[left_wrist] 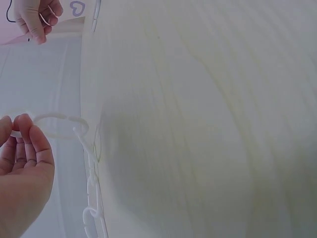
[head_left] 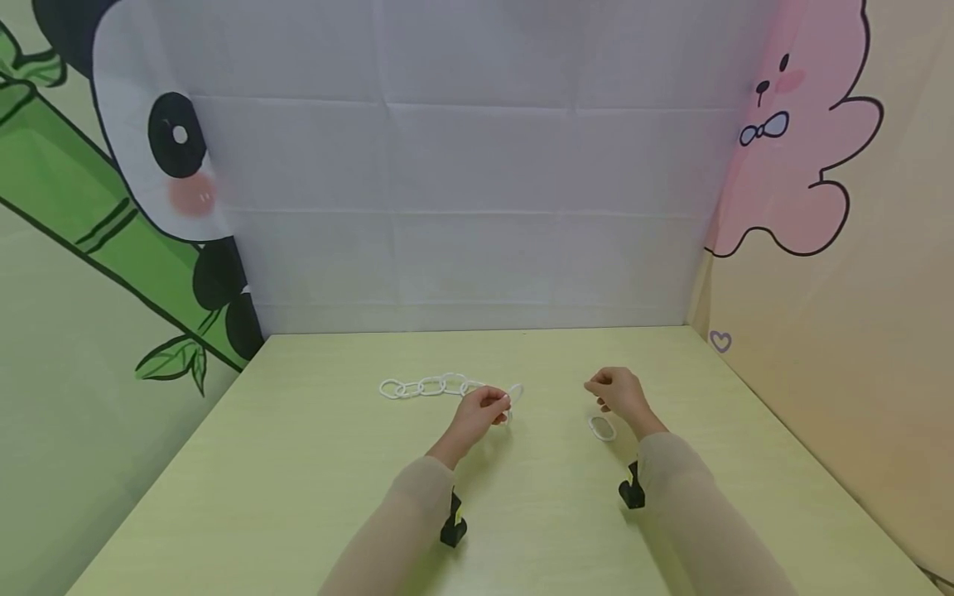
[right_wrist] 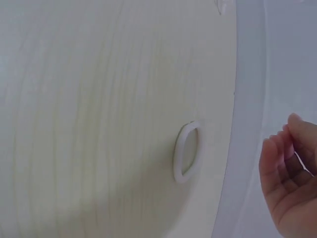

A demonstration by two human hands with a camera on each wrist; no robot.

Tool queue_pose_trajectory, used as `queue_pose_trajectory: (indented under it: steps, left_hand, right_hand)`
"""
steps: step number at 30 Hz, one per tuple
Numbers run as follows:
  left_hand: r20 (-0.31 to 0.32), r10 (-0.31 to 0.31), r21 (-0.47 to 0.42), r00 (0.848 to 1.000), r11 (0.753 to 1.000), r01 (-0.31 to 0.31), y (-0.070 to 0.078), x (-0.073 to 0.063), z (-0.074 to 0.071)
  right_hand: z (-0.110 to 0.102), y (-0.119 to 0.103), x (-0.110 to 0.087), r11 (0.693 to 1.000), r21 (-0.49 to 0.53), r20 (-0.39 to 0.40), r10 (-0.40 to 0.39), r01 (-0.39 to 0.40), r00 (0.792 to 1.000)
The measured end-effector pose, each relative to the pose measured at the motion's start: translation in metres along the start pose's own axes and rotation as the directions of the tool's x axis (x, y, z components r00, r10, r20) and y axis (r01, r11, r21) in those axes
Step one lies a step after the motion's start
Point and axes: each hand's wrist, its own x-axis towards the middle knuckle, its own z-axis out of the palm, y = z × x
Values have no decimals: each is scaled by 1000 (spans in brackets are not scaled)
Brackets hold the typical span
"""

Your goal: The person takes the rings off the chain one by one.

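A white plastic chain (head_left: 432, 386) of oval links stretches leftward along the far part of the table. My left hand (head_left: 477, 418) pinches its right end between thumb and fingers; in the left wrist view the pinched link is partly hidden by the fingertips, and the raised links (left_wrist: 59, 117) run down to the rest. My right hand (head_left: 622, 399) hovers at the right, its fingers loosely bent with nothing visible between them. Just below it in the head view, a single white oval link (head_left: 602, 428) lies flat on the table, apart from the hand (right_wrist: 292, 183).
The pale yellow table (head_left: 537, 513) ends at a white cloth backdrop (head_left: 477, 215). Side walls carry a panda drawing (head_left: 142, 124) at left and a pink bear (head_left: 812, 174) at right. A small black camera mount (head_left: 632, 490) sits at the right wrist, another (head_left: 452, 530) at the left.
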Motion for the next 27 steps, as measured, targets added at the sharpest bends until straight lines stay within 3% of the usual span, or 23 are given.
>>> queue_pose_trajectory:
  steps: [5, 13, 27]
  left_hand:
    - [11, 0, -12, 1000, 1000, 0, 4, -2, -1]
    - [24, -1, -17, 1000, 1000, 1, 29, -17, 0]
    - [19, -13, -30, 1000, 999, 14, 35, -21, 2]
  right_hand:
    - [2, -8, 0, 999, 10, -8, -31, 31, 999]
    - [6, -19, 1, 998, 29, -8, -63, 63, 998]
    - [10, -35, 2, 984, 138, -17, -114, 115, 993]
